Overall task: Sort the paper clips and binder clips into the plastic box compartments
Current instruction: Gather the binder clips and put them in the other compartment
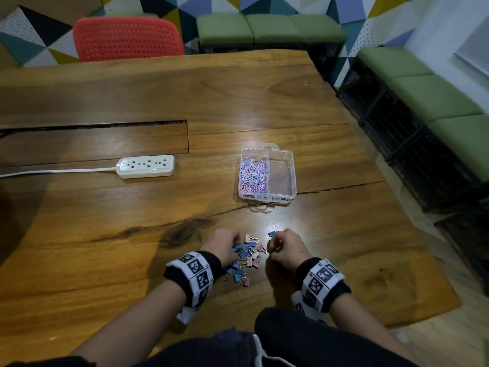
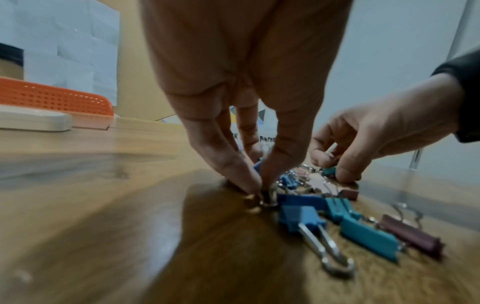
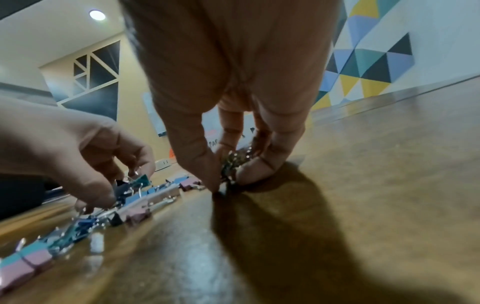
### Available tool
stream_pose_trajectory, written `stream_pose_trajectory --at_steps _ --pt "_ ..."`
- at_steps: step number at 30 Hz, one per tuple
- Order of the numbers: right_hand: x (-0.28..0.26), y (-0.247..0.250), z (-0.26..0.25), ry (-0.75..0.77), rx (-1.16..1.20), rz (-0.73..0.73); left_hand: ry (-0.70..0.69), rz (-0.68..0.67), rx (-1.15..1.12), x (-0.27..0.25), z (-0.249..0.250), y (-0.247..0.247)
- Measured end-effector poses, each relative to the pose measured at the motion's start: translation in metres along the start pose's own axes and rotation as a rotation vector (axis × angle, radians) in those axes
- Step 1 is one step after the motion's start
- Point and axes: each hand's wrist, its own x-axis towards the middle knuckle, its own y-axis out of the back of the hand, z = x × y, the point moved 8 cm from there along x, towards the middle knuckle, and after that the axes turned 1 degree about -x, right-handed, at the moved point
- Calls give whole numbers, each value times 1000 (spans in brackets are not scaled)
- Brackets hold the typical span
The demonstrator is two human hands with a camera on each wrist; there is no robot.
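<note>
A pile of blue, teal and pink binder clips (image 1: 248, 256) lies on the wooden table (image 1: 132, 234) near its front edge. My left hand (image 1: 234, 247) is at the pile's left side, thumb and finger pinching the wire handle of a blue binder clip (image 2: 269, 198) on the table. My right hand (image 1: 272, 243) is at the pile's right side, its fingers curled round binder clips (image 3: 231, 166) low over the table. The clear plastic box (image 1: 291, 178) sits farther back. Its left compartment holds pink and blue paper clips (image 1: 252, 173); the right compartment looks empty.
A white power strip (image 1: 145, 166) with its cord lies at the left middle of the table. A long slot (image 1: 92, 125) cuts the tabletop behind it. A red chair (image 1: 127, 38) stands at the far edge, green benches (image 1: 436, 96) to the right.
</note>
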Motion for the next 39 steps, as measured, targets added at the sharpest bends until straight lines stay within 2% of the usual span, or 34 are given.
stream_pose_trajectory --at_steps 4,10,12,15,17,21,22,26,28,30,32,36,39 --pt "-5 5 7 3 48 29 -4 -53 -63 4 6 1" --pt "-7 21 32 -86 276 47 -31 -51 -429 24 49 34" --pt "-6 31 37 -92 363 62 -53 -16 -563 36 70 52" --pt "-5 51 37 -90 441 65 -59 108 -672 59 92 75" --pt "-4 66 31 -66 494 80 -44 125 -758 73 100 80" --pt "7 93 22 -35 548 137 -74 33 -815 86 108 72" --pt "11 99 19 -23 544 157 -88 19 -777 85 108 69" --pt "32 115 0 11 494 187 -153 123 -471 68 94 65" --pt "44 121 -11 24 458 205 -164 12 -304 58 82 47" --pt "53 124 -23 43 434 235 -152 -114 15 50 67 24" --pt "59 124 -29 43 405 256 -156 -152 279 42 57 8" --pt "47 116 -27 38 268 230 -181 -140 399 28 52 -11" --pt "25 78 3 -89 138 70 -166 -114 408 19 47 -24"
